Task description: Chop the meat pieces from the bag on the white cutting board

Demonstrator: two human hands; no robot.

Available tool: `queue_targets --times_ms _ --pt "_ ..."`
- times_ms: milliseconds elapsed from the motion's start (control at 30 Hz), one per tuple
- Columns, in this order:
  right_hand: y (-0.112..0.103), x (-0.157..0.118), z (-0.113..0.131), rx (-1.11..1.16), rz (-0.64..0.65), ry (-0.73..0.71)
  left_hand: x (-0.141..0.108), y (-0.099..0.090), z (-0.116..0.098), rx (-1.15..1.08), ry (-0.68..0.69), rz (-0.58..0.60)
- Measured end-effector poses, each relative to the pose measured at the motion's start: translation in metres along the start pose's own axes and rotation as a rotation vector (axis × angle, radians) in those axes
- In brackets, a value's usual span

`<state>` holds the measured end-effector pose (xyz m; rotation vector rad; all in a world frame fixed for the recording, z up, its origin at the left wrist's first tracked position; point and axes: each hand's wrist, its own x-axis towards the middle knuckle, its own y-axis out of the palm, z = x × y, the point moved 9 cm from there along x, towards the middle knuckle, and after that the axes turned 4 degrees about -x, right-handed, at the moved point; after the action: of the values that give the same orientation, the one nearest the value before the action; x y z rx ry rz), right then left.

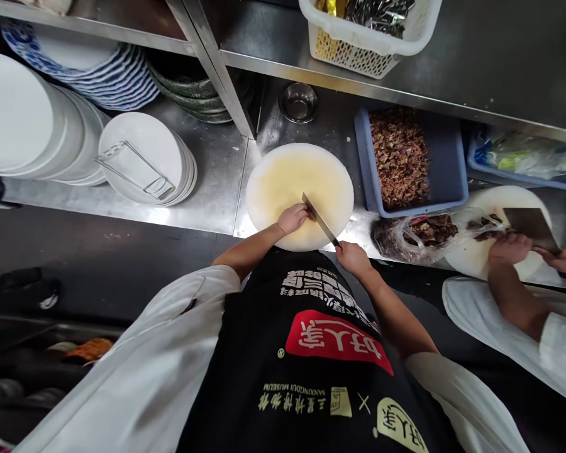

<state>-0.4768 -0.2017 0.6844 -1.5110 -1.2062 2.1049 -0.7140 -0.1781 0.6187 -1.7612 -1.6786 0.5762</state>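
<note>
A round white cutting board (274, 182), yellowed in the middle, lies on the steel counter before me. My right hand (353, 258) is closed round the handle of a kitchen knife (321, 221), whose blade slants up and left over the board. Close against the blade, my left hand (292, 219) presses down with its fingers curled together. A bit of something brownish shows at those fingertips; the rest is hidden under them, so its kind is unclear.
Right of my board stand a blue bin (446, 160) with chopped brown bits and a plastic bag (427, 236) of dark pieces. A co-worker's hands (512, 248) hold a cleaver (531, 228) over another board. Stacked plates (144, 148) stand left; a metal bowl (299, 102) sits behind.
</note>
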Motion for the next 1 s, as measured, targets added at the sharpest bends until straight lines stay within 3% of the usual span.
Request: queue_targets --times_ms 233,500,600,800,900,1000 --pt "0.000 0.013 -0.018 -0.001 0.088 -0.003 -0.001 0.001 0.002 -0.033 0.001 -0.011" --pt "-0.007 0.067 0.016 0.138 0.069 0.048 -0.002 0.004 0.006 0.017 0.014 -0.004" --pt "0.001 0.057 0.010 0.121 0.066 0.035 -0.005 0.001 0.005 0.023 0.010 -0.031" --pt "0.031 0.004 -0.040 0.033 0.145 0.028 -0.009 -0.001 0.002 -0.002 -0.019 -0.066" --pt "0.024 -0.001 -0.045 -0.014 0.113 -0.005 -0.008 -0.002 0.002 0.010 0.007 -0.093" --pt "0.010 0.006 -0.034 -0.040 0.065 -0.001 -0.008 0.000 0.004 0.069 0.036 -0.088"
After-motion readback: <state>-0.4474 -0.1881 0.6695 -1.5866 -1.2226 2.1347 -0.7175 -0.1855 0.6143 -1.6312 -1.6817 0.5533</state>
